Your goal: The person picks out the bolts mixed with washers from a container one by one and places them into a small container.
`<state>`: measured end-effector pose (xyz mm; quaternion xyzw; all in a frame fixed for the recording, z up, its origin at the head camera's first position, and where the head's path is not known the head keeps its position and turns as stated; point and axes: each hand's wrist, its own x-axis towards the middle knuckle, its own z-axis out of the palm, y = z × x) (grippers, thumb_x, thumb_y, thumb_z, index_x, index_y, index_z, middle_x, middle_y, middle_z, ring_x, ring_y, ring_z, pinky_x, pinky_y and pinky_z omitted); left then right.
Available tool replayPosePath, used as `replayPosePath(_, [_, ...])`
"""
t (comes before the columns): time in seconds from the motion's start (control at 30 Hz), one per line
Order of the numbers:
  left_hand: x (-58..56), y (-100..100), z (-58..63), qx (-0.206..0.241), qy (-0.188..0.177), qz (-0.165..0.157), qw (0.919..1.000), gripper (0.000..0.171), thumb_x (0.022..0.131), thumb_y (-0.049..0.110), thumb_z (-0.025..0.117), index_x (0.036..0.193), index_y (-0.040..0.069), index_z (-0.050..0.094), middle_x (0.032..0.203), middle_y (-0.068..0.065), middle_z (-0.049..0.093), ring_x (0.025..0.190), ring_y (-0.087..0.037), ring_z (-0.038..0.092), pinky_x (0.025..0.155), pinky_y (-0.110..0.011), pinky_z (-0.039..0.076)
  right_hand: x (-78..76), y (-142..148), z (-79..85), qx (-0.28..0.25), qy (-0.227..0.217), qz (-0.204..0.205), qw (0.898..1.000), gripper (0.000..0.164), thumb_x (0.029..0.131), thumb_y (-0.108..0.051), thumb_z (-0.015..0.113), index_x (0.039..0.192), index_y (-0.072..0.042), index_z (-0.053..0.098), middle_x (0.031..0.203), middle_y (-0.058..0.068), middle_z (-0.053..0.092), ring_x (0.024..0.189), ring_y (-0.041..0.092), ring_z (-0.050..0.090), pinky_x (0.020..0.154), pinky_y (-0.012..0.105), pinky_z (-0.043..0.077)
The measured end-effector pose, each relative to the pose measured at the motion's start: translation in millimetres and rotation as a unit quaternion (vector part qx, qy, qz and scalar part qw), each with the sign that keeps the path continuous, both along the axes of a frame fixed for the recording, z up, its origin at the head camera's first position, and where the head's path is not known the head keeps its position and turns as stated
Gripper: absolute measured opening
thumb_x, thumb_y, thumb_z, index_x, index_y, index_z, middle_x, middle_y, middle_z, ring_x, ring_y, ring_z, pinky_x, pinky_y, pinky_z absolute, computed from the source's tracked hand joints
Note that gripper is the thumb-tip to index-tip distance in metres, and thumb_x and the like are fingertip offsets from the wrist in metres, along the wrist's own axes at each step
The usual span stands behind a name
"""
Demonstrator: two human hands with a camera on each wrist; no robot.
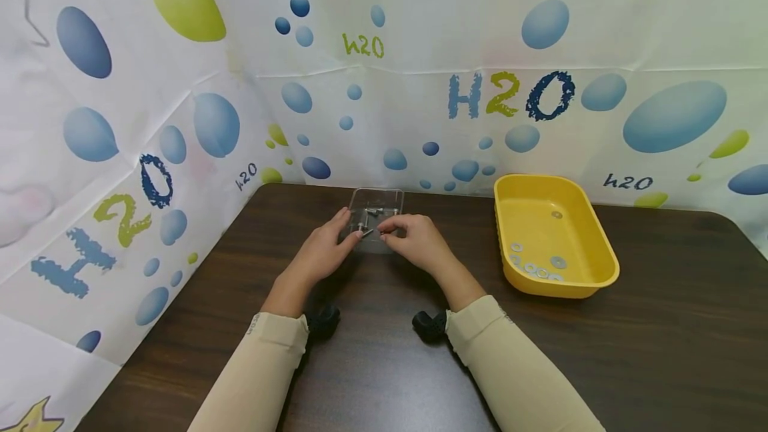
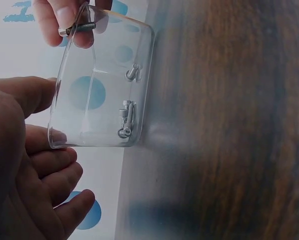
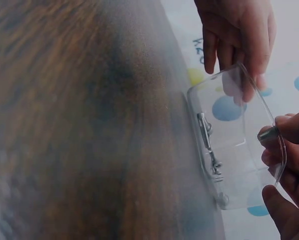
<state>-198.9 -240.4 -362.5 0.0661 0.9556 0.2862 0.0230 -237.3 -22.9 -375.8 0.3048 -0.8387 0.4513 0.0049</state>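
A small clear plastic box (image 1: 377, 195) stands near the back edge of the table. Several metal bolts (image 2: 125, 120) lie on its bottom. My left hand (image 1: 324, 249) grips the box at its left side, thumb by the rim and fingers along the outer wall. Over the opposite side of the box, my right hand (image 1: 417, 240) pinches a threaded bolt (image 2: 82, 28) between thumb and fingertips. That bolt lies crosswise at the rim in the left wrist view; in the right wrist view the fingers partly cover it.
To the right stands a yellow plastic bin (image 1: 600, 260) with several flat washers (image 1: 530, 268) in it. The dark wooden table (image 1: 372, 372) reaches back to a white printed sheet (image 1: 408, 39) behind and on the left. Black wrist mounts (image 1: 431, 327) sit under both sleeves.
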Motion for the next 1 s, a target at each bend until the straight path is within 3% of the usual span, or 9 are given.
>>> replayPosePath(0.2, [0.8, -0.3, 0.7, -0.001, 0.006, -0.002, 1.0000, 0.068, 0.103, 0.043, 0.047, 0.154, 0.002, 0.029, 0.163, -0.013, 0.023, 0.148, -0.031, 0.028, 0.117, -0.052, 0.026, 0.7, -0.7, -0.8, -0.001, 0.004, 0.000, 1.000, 0.019, 0.092, -0.016, 0.068, 0.108, -0.009, 0.075, 0.104, 0.001, 0.074, 0.099, 0.020, 0.067, 0.085, 0.039, 0.055])
replayPosePath(0.57, [-7.7, 9.1, -2.6, 0.000, 0.000, -0.015, 0.9999, 0.069, 0.102, 0.044, 0.048, 0.154, 0.003, 0.028, 0.163, -0.012, 0.022, 0.148, -0.030, 0.027, 0.118, -0.052, 0.026, 0.9, 13.1, 0.9, -0.013, -0.001, -0.025, 1.000, 0.017, 0.092, -0.013, 0.068, 0.106, -0.009, 0.076, 0.103, 0.001, 0.075, 0.100, 0.020, 0.068, 0.088, 0.042, 0.055])
replayPosePath(0.77, [-13.5, 5.6, -2.0, -0.001, 0.002, -0.015, 0.9999, 0.069, 0.102, 0.043, 0.048, 0.155, 0.003, 0.026, 0.163, -0.013, 0.022, 0.148, -0.032, 0.026, 0.117, -0.054, 0.026, 1.9, 22.1, 10.4, -0.019, 0.021, -0.054, 0.998, 0.017, 0.093, -0.016, 0.069, 0.106, -0.011, 0.076, 0.109, 0.003, 0.074, 0.105, 0.020, 0.068, 0.093, 0.042, 0.054])
replayPosePath(1.0, [-10.5, -6.6, 0.2, -0.004, 0.005, -0.005, 1.0000, 0.070, 0.103, 0.042, 0.047, 0.156, 0.003, 0.022, 0.165, -0.013, 0.016, 0.150, -0.034, 0.021, 0.118, -0.056, 0.022, 6.6, 40.6, 27.4, 0.008, 0.033, -0.089, 0.995, 0.024, 0.095, -0.022, 0.066, 0.116, -0.012, 0.072, 0.118, 0.002, 0.071, 0.113, 0.022, 0.063, 0.099, 0.042, 0.051])
